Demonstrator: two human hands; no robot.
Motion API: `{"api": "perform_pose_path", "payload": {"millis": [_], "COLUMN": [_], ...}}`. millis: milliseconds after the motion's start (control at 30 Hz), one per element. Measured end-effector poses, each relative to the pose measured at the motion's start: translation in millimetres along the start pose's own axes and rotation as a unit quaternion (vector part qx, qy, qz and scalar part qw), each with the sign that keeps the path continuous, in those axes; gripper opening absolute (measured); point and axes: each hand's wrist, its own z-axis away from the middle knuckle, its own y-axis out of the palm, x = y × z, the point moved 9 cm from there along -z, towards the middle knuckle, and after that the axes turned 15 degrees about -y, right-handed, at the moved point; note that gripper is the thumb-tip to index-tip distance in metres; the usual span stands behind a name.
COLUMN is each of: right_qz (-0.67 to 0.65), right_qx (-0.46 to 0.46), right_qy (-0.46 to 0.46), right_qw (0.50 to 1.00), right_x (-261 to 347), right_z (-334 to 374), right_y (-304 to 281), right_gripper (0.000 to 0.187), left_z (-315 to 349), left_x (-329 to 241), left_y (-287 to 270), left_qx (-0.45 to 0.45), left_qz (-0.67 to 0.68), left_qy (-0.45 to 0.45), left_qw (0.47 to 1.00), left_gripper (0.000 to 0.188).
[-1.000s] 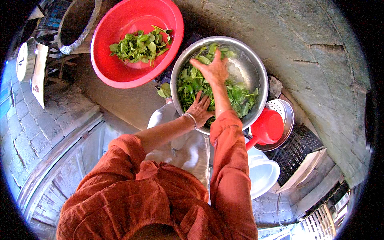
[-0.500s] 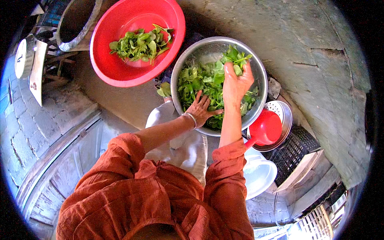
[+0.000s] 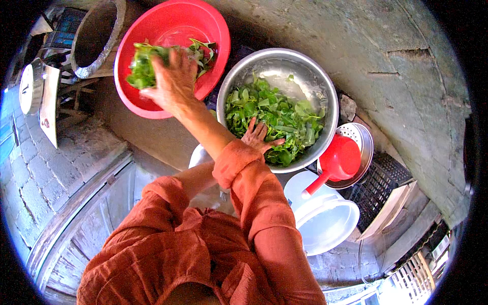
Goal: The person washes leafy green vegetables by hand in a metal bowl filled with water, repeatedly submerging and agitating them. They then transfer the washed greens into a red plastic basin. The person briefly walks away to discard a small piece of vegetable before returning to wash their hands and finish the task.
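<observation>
Green leaves: a bunch [image 3: 142, 68] sits in the right hand's grip over the red basin; a bigger heap [image 3: 277, 119] lies in the steel bowl.
Right hand [image 3: 175, 81]: closed round the bunch, arm crossing over the left.
Left hand [image 3: 259, 137]: fingers spread, pressing flat on the heap.
Red basin [image 3: 203, 25]: just left of the steel bowl [image 3: 320, 86].
Red scoop [image 3: 338, 160]: rests in a metal strainer [image 3: 363, 134] to the right.
White bucket [image 3: 330, 223]: below them.
</observation>
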Motion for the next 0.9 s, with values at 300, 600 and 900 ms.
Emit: {"api": "perform_pose_path", "payload": {"millis": [300,600,900], "right_qz": [0.189,0.001,0.258], "right_qx": [-0.059,-0.025,0.119], "right_qy": [0.087,0.275,0.221], "right_qw": [0.976,0.961,0.933], "right_x": [-102,-222,-188], "right_z": [117,191,207], "right_y": [-108,-157,-143], "right_gripper": [0.03,0.012,0.057], "left_z": [-2,9,8], "left_x": [23,15,17], "left_y": [7,-28,-21], "left_qx": [-0.148,-0.096,-0.046], "left_qz": [0.292,0.072,0.059], "left_qy": [0.026,-0.008,-0.016], "left_qw": [0.945,0.993,0.997], "left_gripper": [0.055,0.079,0.082]}}
